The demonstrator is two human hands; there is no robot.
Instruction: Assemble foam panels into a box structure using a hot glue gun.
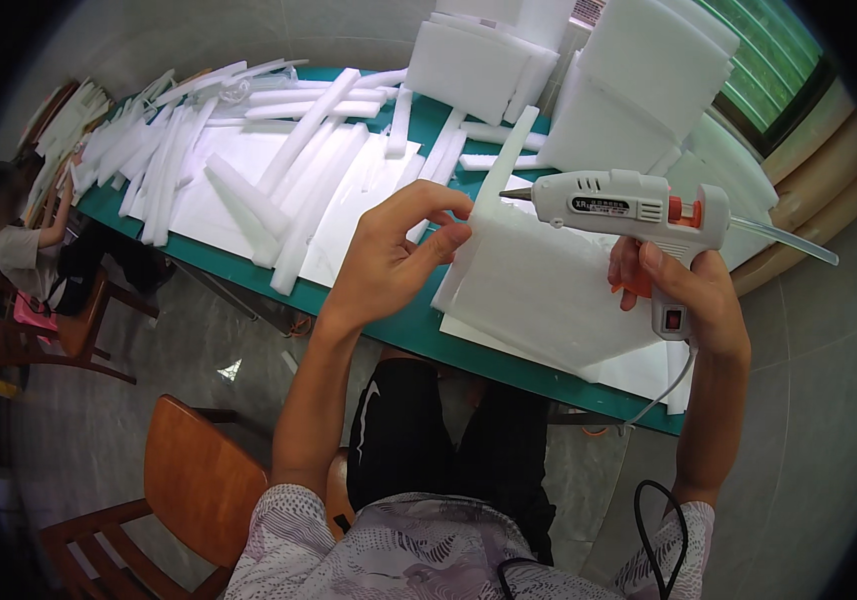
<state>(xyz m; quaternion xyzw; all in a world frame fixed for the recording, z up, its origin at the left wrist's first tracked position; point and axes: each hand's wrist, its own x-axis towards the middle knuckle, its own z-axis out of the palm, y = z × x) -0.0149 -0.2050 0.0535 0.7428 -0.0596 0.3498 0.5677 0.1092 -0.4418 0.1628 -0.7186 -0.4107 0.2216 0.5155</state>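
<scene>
A white and grey hot glue gun is gripped in my right hand, its nozzle pointing left and a clear glue stick sticking out of its back. Some of my right fingers are by the orange trigger. My left hand is raised beside the nozzle, thumb and index finger curved with a gap between them and nothing visible held. Below the gun lies a white foam sheet. A narrow white foam strip runs along its left side and reaches past its far edge; whether they are joined I cannot tell.
Many loose foam strips cover the left of the green table. Stacked foam blocks stand at the back, more by the window. The gun's cord hangs over the front edge. A wooden chair stands left; another person sits farther off.
</scene>
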